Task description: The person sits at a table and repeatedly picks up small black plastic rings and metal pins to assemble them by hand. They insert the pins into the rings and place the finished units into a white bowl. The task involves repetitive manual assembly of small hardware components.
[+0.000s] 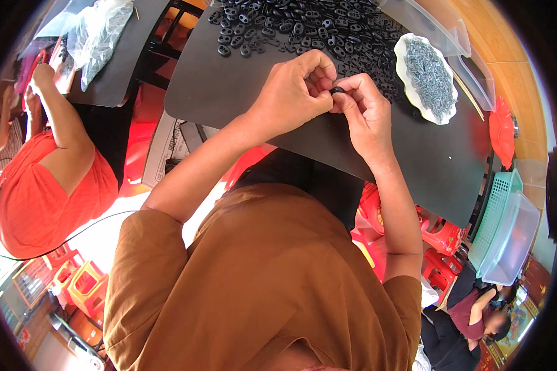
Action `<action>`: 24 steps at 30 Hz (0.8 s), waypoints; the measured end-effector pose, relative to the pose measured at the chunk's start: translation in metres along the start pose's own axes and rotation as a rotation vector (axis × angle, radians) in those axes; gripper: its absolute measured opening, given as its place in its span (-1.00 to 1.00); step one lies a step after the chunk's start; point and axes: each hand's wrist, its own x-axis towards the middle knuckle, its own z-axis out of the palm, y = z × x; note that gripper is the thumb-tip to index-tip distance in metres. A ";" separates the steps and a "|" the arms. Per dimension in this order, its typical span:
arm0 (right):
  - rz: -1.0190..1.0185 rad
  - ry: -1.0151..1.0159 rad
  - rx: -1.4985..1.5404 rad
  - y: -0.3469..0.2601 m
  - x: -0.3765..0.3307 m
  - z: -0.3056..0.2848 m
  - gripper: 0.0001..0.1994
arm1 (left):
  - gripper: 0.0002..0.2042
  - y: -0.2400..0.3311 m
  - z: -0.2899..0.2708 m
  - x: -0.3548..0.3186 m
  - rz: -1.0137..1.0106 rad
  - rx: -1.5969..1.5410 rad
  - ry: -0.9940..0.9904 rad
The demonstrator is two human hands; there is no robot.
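Above the near part of the dark table (229, 83), my left hand (296, 89) and my right hand (366, 114) meet fingertip to fingertip. Both are closed in a pinch on a small black plastic piece (336, 90), which is mostly covered by the fingers. Beyond them spreads a heap of black oval plastic pieces (297, 28), many with two holes. Smaller black parts (368, 65) lie at the heap's right side. Right of my right hand sits a white scalloped dish (402, 51) full of small, shiny grey metal-looking parts (430, 80).
Clear plastic bins (476, 80) and a thin stick (470, 96) lie beyond the dish. A red dish (502, 131) and a green basket (494, 207) are at the right. On the left, a person in red (56, 185) sits by another table with a plastic bag (99, 37). Red stools (86, 287) stand behind.
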 end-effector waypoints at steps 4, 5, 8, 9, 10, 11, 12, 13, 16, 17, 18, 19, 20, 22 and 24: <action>0.025 0.004 -0.062 0.001 -0.001 -0.006 -0.96 | -0.86 -0.003 -0.007 0.002 0.044 -0.012 0.024; 0.054 0.011 -0.038 0.003 -0.001 -0.009 -0.97 | -0.86 0.000 -0.013 0.003 0.046 0.011 0.010; 0.095 0.061 0.221 0.000 0.004 -0.009 -0.95 | -0.84 0.000 -0.019 -0.001 0.031 0.056 -0.003; 0.094 0.088 0.285 -0.002 0.005 -0.009 -0.93 | -0.84 -0.001 -0.019 -0.003 0.025 0.064 -0.007; 0.091 0.076 0.293 0.000 0.005 -0.011 -0.90 | -0.80 -0.001 -0.018 -0.004 0.040 0.062 -0.010; 0.110 0.070 0.307 0.001 0.005 -0.012 -0.90 | -0.76 0.000 -0.016 -0.005 0.055 0.062 -0.013; 0.129 0.069 0.316 0.001 0.006 -0.013 -0.90 | -0.72 0.002 -0.015 -0.005 0.072 0.058 -0.020; 0.148 0.069 0.326 0.001 0.005 -0.014 -0.90 | -0.68 0.004 -0.014 -0.005 0.094 0.076 -0.043; 0.185 0.014 0.365 0.003 0.003 -0.018 -0.90 | -0.60 0.010 -0.008 0.001 0.223 0.129 -0.118; 0.188 -0.022 0.383 0.006 0.003 -0.017 -0.90 | -0.64 0.006 -0.009 0.001 0.246 0.157 -0.099; 0.222 -0.020 0.401 0.005 0.002 -0.017 -0.90 | -0.67 -0.001 -0.010 0.004 0.281 0.175 -0.090; 0.255 -0.013 0.422 0.002 0.002 -0.014 -0.90 | -0.70 -0.005 -0.010 0.007 0.318 0.191 -0.084; 0.247 -0.018 0.429 0.001 0.004 -0.014 -0.91 | -0.72 -0.007 -0.009 0.009 0.304 0.186 -0.070; 0.237 -0.017 0.435 0.002 0.006 -0.011 -0.92 | -0.76 -0.008 -0.008 0.006 0.270 0.182 -0.042; 0.150 0.003 0.386 0.005 0.005 -0.010 -0.91 | -0.79 -0.006 -0.002 0.006 0.219 0.115 0.016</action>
